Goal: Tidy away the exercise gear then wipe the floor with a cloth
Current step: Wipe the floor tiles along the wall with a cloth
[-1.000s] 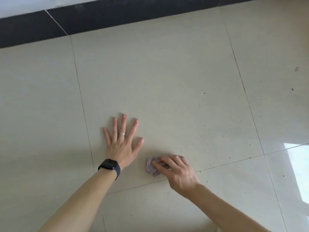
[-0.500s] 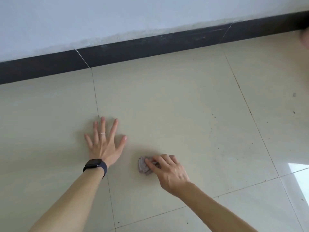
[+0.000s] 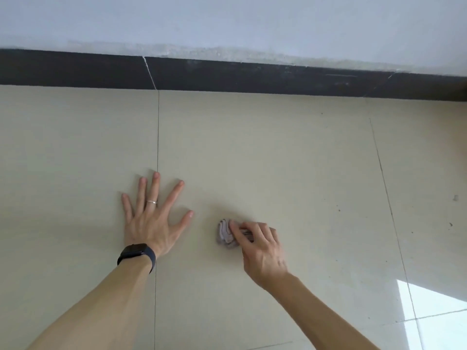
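Note:
A small crumpled grey-purple cloth [image 3: 225, 233] lies on the beige tiled floor [image 3: 278, 160]. My right hand [image 3: 260, 248] covers its right part, fingers curled over it and pressing it to the tile. My left hand [image 3: 154, 218] lies flat on the floor to the left of the cloth, fingers spread, a ring on one finger and a dark watch on the wrist. A gap of bare tile separates the two hands. No exercise gear is in view.
A dark skirting board [image 3: 227, 74] runs along the far edge of the floor below a pale wall [image 3: 227, 21]. Small dark specks [image 3: 338, 210] dot the tile to the right. A bright patch of light [image 3: 434, 314] falls at the lower right.
The view has tilted up, so more wall and skirting show. Both hands sit further along the floor towards the wall; the right hand still presses the cloth.

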Demonstrator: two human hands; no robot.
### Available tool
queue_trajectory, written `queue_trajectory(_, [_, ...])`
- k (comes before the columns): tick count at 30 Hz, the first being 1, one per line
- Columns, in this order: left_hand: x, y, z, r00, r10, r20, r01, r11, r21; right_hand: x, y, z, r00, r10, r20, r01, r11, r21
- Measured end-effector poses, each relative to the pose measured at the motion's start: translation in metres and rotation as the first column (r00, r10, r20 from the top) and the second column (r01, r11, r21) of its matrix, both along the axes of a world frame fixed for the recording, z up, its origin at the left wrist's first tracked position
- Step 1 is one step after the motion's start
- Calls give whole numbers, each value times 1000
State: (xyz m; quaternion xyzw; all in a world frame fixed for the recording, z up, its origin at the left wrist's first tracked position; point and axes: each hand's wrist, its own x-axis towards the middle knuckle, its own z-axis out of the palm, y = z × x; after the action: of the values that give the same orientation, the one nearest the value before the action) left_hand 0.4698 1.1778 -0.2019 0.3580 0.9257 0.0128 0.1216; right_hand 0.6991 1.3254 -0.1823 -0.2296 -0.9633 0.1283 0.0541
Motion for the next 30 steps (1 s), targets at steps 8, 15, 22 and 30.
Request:
queue_trajectory(8, [-2,0,-4,1000,8,-5,-8,1000,-10,-59,167,7,601,-787,137,797,604,-26])
queue_trajectory(15, [-2,0,-2,1000,9,7,-9,1000,23,-81,80,3,985,148,93,-151,988,27])
queue_trajectory(22, [-2,-1,-5,1000,-5,-23,6,1000,10,-131,238,18,588,-784,198,800,600,1])
queue_trajectory(30, [-3,0,-3,1000,-5,-8,5,999,44,-172,188,7,993,-5,118,3,1000,20])
